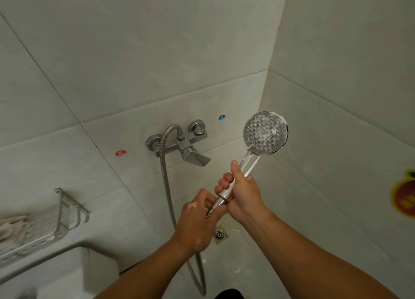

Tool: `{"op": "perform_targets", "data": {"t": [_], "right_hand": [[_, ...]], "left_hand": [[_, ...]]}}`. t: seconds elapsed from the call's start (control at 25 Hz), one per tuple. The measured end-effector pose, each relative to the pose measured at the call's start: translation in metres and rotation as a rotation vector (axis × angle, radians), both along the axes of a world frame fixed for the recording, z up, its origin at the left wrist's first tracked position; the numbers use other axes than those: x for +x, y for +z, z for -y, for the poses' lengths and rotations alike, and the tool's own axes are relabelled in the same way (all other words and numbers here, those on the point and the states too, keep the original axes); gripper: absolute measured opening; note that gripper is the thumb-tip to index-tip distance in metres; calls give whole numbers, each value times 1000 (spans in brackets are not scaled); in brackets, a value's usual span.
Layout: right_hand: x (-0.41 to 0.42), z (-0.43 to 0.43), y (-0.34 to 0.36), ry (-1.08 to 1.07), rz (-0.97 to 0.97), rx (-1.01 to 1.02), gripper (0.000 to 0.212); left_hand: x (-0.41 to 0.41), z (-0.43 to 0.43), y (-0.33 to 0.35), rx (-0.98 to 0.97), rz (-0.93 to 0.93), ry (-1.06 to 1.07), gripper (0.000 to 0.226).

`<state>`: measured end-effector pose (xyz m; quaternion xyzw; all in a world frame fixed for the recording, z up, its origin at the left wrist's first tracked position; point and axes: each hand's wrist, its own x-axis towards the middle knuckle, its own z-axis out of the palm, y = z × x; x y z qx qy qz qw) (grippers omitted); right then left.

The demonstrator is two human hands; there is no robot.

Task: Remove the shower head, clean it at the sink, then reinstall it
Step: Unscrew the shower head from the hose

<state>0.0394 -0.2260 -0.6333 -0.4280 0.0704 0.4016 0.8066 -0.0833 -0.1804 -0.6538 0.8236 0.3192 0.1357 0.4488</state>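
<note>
To the far left of the wall tap (179,145) we see a metal rack (42,227) holding a pale cloth (10,227). A red sticker (120,153) sits just left of the tap, a blue sticker (221,117) to its upper right. The hose (165,179) loops down from the tap. Below the tap, our left hand (197,220) pinches the hose nut (216,205) with curled fingers. Our right hand (241,191) wraps tightly around the handle of the shower head (265,132), its soapy face raised to the tap's right. The floor drain (220,233) lies beneath both hands.
</note>
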Motion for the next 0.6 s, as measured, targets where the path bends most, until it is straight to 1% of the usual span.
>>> {"op": "perform_targets", "data": {"t": [0.04,0.08,0.12,0.16,0.2,0.24,0.28,0.32,0.4,0.44,0.52,0.56,0.6], "right_hand": [[3,2,-1,-1,-11,10,20],[5,3,-2,0,-17,16,21],[8,5,-4,4,-21,20,22],[10,6,-7,9,-24,23,22],[11,8,-9,11,-26,27,23],[12,10,-11,7,-24,30,23],[14,12,-12,1,-17,34,23],[15,13,-12,-5,-11,35,23],[18,13,-10,-11,-5,42,21],[19,14,-10,-13,-2,52,20],[21,15,-9,-16,4,60,19],[22,16,-9,-16,7,53,19],[22,17,-9,-19,9,44,20]], "left_hand": [[2,6,-1,58,11,-2,20],[6,8,-3,73,-20,-11,28],[10,9,-5,42,-48,-32,40],[13,7,-5,-36,-74,-34,48],[16,6,-5,-158,-58,-23,51],[16,5,-6,-247,-29,-7,48],[16,7,-5,-248,2,0,39],[14,11,-6,-154,19,-1,28],[14,19,-6,-18,46,5,21],[18,20,-6,-4,36,14,24],[26,17,-6,-70,-19,32,41],[27,16,-5,-114,-35,36,44],[27,15,-4,-135,-26,30,39]]}}
